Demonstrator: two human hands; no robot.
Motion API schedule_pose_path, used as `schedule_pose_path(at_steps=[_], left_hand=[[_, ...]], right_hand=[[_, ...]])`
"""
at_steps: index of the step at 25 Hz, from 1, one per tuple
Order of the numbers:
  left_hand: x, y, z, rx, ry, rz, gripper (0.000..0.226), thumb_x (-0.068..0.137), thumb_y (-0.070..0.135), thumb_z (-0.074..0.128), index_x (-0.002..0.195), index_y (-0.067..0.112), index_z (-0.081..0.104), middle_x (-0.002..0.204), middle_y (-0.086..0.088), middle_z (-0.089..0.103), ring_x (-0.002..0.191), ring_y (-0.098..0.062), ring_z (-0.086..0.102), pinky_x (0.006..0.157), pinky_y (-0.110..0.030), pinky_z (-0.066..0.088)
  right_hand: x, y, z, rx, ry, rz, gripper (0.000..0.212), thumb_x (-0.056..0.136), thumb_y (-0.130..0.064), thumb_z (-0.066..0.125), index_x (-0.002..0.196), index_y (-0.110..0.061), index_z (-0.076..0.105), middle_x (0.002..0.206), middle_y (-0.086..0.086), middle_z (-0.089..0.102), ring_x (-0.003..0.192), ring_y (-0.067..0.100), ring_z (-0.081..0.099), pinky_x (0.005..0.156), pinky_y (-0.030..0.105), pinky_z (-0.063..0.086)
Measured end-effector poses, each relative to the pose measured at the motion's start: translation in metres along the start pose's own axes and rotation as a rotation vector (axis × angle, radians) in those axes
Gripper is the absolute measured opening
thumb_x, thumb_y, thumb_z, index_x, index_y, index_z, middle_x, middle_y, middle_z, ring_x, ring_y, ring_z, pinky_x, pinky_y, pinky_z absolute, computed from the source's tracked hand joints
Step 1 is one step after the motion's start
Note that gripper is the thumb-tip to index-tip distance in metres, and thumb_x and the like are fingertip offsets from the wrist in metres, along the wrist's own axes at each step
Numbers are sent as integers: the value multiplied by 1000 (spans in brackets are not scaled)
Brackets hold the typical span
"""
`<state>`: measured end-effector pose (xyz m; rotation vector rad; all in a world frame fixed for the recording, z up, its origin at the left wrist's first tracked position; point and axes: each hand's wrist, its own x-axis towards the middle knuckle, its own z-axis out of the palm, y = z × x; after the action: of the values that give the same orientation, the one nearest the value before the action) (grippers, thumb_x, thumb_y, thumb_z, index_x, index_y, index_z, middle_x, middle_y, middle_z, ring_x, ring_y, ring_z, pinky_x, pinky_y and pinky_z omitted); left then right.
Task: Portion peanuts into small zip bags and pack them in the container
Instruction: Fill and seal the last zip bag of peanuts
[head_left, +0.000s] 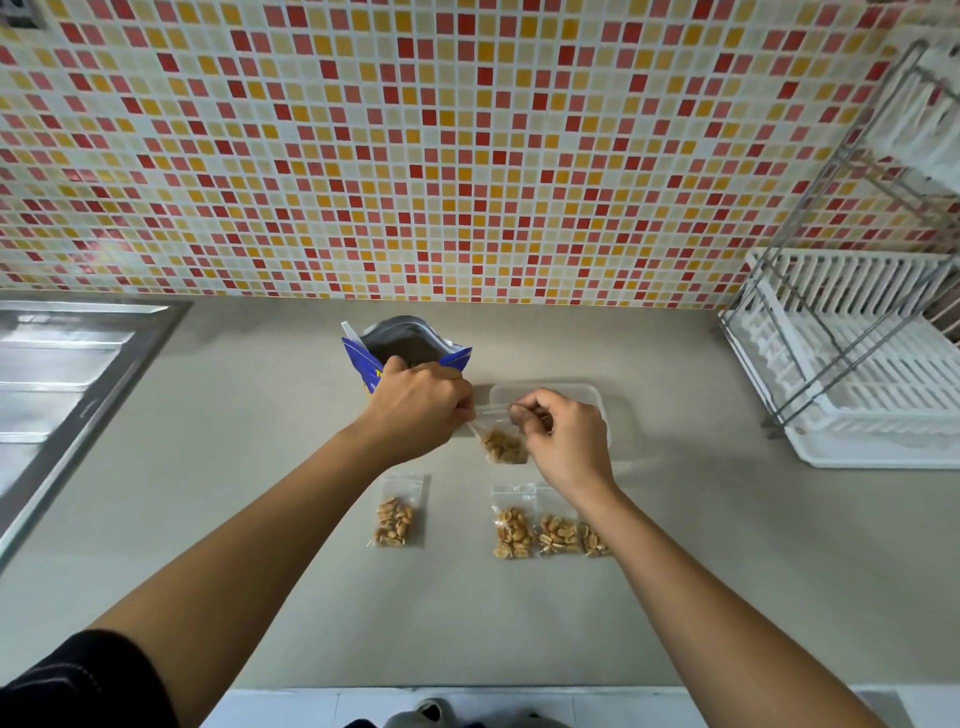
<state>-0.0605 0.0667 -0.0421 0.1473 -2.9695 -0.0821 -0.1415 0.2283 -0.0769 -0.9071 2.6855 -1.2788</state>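
I see both hands holding one small clear zip bag with peanuts (501, 441) above the grey worktop (701, 545). The left hand (415, 408) pinches its top edge at 9 o'clock, fingers narrow; the right hand (563, 441) pinches it at 3 o'clock. Behind the bag, at 12 o'clock, lies the clear rectangular plastic container (582, 397). The open blue peanut pouch (402, 345) stands at 11 o'clock. Toward 6 o'clock, one filled bag (397, 514) lies apart, and three filled bags (545, 530) lie side by side.
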Motion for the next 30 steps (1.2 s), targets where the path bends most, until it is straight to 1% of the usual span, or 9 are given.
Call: schedule_pose_path(at_steps=[2,6,9,11,13,16,21,26,30], left_hand=[[-2,-4,9,-126,-37,-33,17,89,29,56,92,15,66,95,3,67,88,-19,61,78,-34,47],[-26,-6,47,-628,-198,-242,27,80,30,71,98,11,69,84,4,63,75,-8,59,68,-15,46],[-50,-2,88,-979,-310,-476,15,78,23,74,90,16,67,83,3,70,77,-8,63,77,-23,50],[-61,2,106,-1143,-340,-603,9,80,16,71,87,16,65,80,-1,71,74,-13,63,67,-26,49],[-66,6,113,-1211,-340,-726,7,81,14,70,85,12,64,75,-4,67,66,-13,59,55,-19,46],[-67,10,123,-1130,-325,-801,4,81,11,69,80,10,65,69,-4,66,59,-13,59,57,-20,51],[-68,15,140,-673,-308,-694,18,81,29,68,85,12,66,81,-5,71,76,-20,63,64,-24,43],[-62,-29,131,-511,-112,-660,17,88,19,59,97,7,66,93,-14,69,86,-31,62,71,-29,43],[-67,-74,141,-428,-108,-546,26,85,7,60,109,9,67,107,-14,67,99,-35,60,85,-32,45]], right_hand=[[-3,3,5,15,-46,37,9,87,-22,64,84,-17,71,78,-3,72,68,13,62,58,18,43],[-13,20,21,95,-128,131,8,85,-23,65,78,-21,69,78,-2,73,75,15,67,71,27,52],[-21,36,40,291,-221,323,17,85,-22,65,69,-27,64,76,0,72,69,15,70,71,35,57],[-25,44,55,322,-241,405,15,85,-23,66,71,-28,65,80,2,72,68,16,70,74,40,58],[-28,52,65,189,-224,381,7,84,-28,67,80,-25,72,85,-1,74,76,16,70,77,35,56],[-27,55,73,-164,-273,293,18,85,-36,63,93,-25,74,97,-6,74,90,16,67,68,23,46],[-25,67,101,-460,-361,176,20,85,-33,60,102,-26,68,108,-1,64,99,25,60,74,31,49],[-14,51,118,-362,-350,-40,28,86,-22,56,113,-24,64,110,1,60,101,24,57,74,31,48],[-5,36,157,-325,-477,-34,31,87,-26,57,117,-19,63,113,8,59,102,30,58,83,36,49]])
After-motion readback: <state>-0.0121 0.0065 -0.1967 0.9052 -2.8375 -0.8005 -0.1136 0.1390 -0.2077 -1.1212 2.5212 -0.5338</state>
